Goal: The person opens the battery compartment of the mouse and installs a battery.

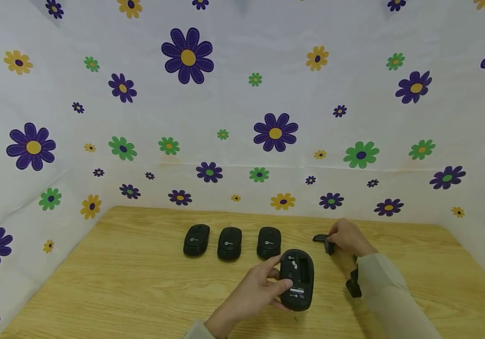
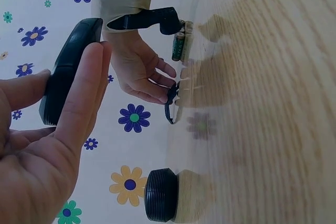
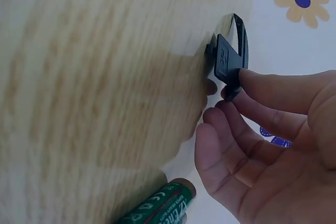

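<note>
My left hand [image 1: 253, 287] grips a black computer mouse [image 1: 286, 299], thumb on its underside, which faces up toward the head camera. An uncovered battery slot [image 1: 304, 270] shows in that underside. Off to the right, my right hand [image 1: 346, 235] pinches a black battery cover [image 1: 320, 238] low over the table. In the right wrist view, the thumb and a finger hold this cover [image 3: 227, 61] by one end; it has a flat plate and a curved strip. Green batteries [image 3: 160, 203] lie near the right hand, partly cut off there. Behind the held mouse stands another black mouse [image 1: 269, 241].
Two more black mice, one on the far left [image 1: 197, 239] and one beside it [image 1: 229, 243], complete a row across the wooden table [image 1: 141, 273]. A second black cover [image 1: 353, 285] sits by the right sleeve. A flowered cloth [image 1: 234, 108] hangs behind the table.
</note>
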Demonstrator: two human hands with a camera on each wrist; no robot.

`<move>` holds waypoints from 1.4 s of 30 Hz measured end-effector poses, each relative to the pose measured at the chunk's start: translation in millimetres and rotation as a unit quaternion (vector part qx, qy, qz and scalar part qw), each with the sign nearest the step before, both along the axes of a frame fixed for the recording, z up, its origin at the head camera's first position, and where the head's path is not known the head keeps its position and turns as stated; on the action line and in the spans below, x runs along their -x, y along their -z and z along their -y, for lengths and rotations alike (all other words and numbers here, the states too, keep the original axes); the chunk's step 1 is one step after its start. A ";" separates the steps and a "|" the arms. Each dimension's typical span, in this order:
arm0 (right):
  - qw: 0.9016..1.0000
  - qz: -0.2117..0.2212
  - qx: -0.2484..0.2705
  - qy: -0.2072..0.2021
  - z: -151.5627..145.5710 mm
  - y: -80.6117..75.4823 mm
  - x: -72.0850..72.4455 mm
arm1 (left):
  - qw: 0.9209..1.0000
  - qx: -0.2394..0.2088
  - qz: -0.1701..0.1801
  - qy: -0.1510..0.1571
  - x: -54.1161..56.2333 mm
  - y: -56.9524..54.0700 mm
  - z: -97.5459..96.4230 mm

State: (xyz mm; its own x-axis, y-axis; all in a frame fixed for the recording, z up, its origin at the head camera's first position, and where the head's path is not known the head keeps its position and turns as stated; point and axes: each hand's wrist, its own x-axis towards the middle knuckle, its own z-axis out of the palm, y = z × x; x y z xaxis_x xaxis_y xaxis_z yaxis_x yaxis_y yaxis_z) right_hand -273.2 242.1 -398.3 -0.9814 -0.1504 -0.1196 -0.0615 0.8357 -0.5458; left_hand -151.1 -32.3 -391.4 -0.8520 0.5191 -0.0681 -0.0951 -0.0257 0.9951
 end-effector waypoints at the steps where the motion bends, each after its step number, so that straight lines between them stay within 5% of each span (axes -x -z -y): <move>1: 1.000 -0.004 -0.002 0.001 -0.9 0.6 -0.2 | 1.000 0.001 0.001 -0.001 0.0 0.6 -0.4; 14: 0.996 -0.019 0.088 0.020 -15.0 -9.2 -17.6 | 1.000 0.011 0.005 -0.002 -0.5 0.8 1.8; 34: 0.997 -0.041 0.052 0.028 -41.6 -4.0 -54.7 | 1.000 0.011 0.004 0.003 -1.6 2.7 0.7; 42: 0.998 -0.036 0.027 0.037 -43.5 -3.8 -58.9 | 1.000 0.006 0.002 0.007 -2.3 1.3 1.4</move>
